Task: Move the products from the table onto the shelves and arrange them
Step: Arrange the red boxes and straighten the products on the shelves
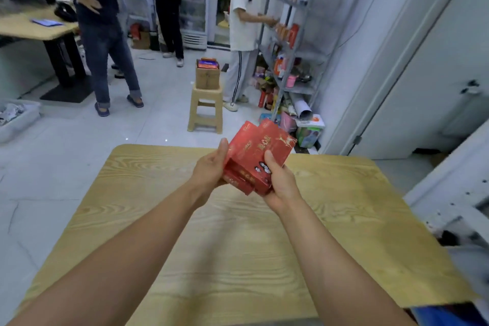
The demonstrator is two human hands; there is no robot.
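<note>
Red boxes [254,159] hover over the tabletop's [238,246] far edge. Left hand [209,167] and right hand [281,182], arms outstretched, each curl a grip round them.

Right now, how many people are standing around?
3: one in jeans by the left table, one in black at the back, one in white at the shelves. More may be out of view.

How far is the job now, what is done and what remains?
Done: the red boxes are off the table. In hand: the left hand and right hand both hold them above it. Left: carry them to the shelves, then place and arrange them there.
</note>
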